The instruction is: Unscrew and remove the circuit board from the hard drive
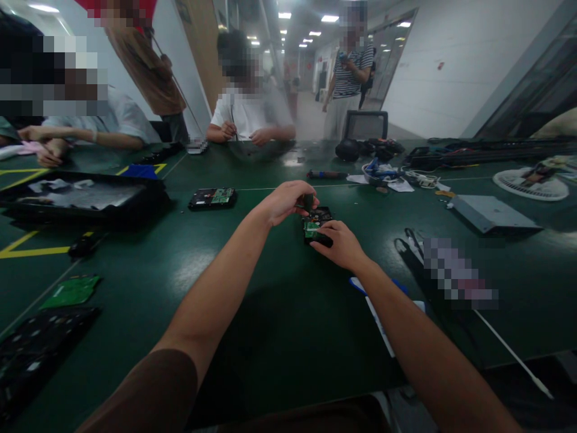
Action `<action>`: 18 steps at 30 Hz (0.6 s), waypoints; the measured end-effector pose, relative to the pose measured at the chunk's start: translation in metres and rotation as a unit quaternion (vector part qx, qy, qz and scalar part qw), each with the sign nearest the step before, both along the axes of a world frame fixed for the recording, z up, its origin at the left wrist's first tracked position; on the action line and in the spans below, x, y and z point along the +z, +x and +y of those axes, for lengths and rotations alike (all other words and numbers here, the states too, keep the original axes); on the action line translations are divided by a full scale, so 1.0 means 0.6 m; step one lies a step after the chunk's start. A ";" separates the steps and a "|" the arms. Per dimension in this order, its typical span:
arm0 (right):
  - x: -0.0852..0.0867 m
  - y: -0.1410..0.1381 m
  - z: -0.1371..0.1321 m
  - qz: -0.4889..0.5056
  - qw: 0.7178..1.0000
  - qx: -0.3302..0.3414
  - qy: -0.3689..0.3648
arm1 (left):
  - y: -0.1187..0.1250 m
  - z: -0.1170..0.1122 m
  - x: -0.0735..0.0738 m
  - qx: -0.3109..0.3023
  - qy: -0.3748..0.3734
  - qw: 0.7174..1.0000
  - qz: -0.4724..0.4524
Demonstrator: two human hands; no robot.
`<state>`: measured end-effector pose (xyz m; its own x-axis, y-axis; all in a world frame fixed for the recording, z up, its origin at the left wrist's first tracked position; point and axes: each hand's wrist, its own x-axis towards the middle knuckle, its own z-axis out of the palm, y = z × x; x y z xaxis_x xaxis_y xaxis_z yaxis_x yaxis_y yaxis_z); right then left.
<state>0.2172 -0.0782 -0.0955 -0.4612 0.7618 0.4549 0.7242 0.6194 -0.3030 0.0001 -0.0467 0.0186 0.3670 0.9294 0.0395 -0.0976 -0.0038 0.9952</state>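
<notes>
A small black hard drive (317, 225) with a green circuit board on top lies on the dark green table (252, 288), straight ahead of me. My left hand (285, 201) is closed around a dark screwdriver handle (308, 202) held upright over the drive's far end. My right hand (339, 243) rests on the drive's near right edge, fingers curled over it and holding it in place.
A second hard drive (212, 198) lies to the left, past it a big black tray (81, 201). A green board (71, 291) and a black panel (36, 349) lie near left. A grey box (493, 213), cables and tools sit on the right. Other people sit across.
</notes>
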 end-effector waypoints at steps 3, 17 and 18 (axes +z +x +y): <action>0.001 -0.001 -0.001 0.002 1.000 0.000 -0.001 | 0.000 0.001 -0.002 -0.002 0.003 1.000 -0.002; -0.002 -0.004 0.001 0.000 1.000 -0.012 0.002 | 0.008 -0.013 0.009 -0.002 -0.041 0.999 -0.023; -0.001 -0.004 0.001 0.000 1.000 -0.012 0.002 | 0.008 -0.012 0.008 -0.004 -0.044 0.999 -0.031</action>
<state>0.2148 -0.0778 -0.0962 -0.4426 0.7708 0.4582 0.7387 0.6031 -0.3011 0.0050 -0.0541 0.0235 0.3734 0.9275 -0.0189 -0.1585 0.0839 0.9838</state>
